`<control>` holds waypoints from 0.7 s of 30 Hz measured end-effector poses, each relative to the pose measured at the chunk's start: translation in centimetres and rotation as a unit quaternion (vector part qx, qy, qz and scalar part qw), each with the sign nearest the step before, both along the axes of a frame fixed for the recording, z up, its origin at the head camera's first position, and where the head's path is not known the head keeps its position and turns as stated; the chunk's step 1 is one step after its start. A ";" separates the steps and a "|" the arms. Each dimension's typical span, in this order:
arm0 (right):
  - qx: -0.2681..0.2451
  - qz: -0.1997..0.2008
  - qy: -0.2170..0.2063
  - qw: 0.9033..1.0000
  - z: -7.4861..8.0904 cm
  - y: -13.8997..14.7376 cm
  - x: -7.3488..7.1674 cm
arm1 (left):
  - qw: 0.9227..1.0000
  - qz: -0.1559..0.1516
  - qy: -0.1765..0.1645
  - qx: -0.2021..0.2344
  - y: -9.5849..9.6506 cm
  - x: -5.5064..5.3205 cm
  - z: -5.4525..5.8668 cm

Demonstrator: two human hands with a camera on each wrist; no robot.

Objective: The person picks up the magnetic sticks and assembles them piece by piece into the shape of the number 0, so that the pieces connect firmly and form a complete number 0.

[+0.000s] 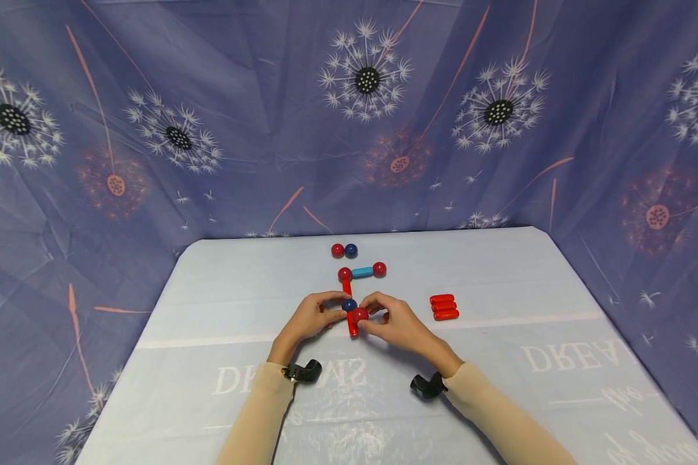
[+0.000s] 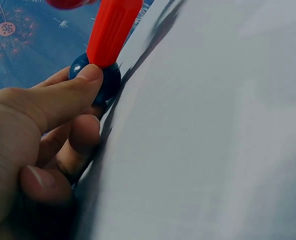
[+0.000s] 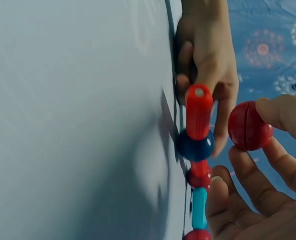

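Note:
My left hand (image 1: 313,316) pinches a dark blue ball (image 1: 349,305) between thumb and fingers. Red rods join that ball on two sides: a near red rod (image 1: 353,325) points toward me, its end bare, and a far one leads to a red ball (image 1: 345,274). From there a light blue rod (image 1: 362,272) runs right to another red ball (image 1: 379,269). In my right hand (image 1: 397,321), thumb and fingertips hold a loose red ball (image 3: 250,126) with a groove around it. It is close beside the near rod, apart from it in the right wrist view.
Three red rods (image 1: 444,307) lie side by side on the white-covered table (image 1: 238,278), right of my hands. Toward the back, a red ball (image 1: 337,250) and a dark blue ball (image 1: 351,250) sit together. A purple dandelion-print cloth (image 1: 267,129) hangs behind the table.

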State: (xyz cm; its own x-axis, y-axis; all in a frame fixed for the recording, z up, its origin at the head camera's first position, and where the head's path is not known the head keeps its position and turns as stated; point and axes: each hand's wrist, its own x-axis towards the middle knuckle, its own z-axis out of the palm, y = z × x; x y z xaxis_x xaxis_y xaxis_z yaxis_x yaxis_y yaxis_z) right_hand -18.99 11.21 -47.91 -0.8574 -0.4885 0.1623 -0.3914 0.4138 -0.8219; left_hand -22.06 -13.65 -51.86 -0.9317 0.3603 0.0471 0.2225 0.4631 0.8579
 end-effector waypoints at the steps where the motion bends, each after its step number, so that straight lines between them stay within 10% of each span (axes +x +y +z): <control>1: 0.001 0.005 -0.005 1.000 0.0 0.0 0.3 | 1.000 0.001 0.001 0.001 0.0 0.0 0.0; 21: 0.055 0.074 -0.003 0.996 -1.8 0.0 2.1 | 1.000 0.000 0.005 0.010 0.0 0.2 0.1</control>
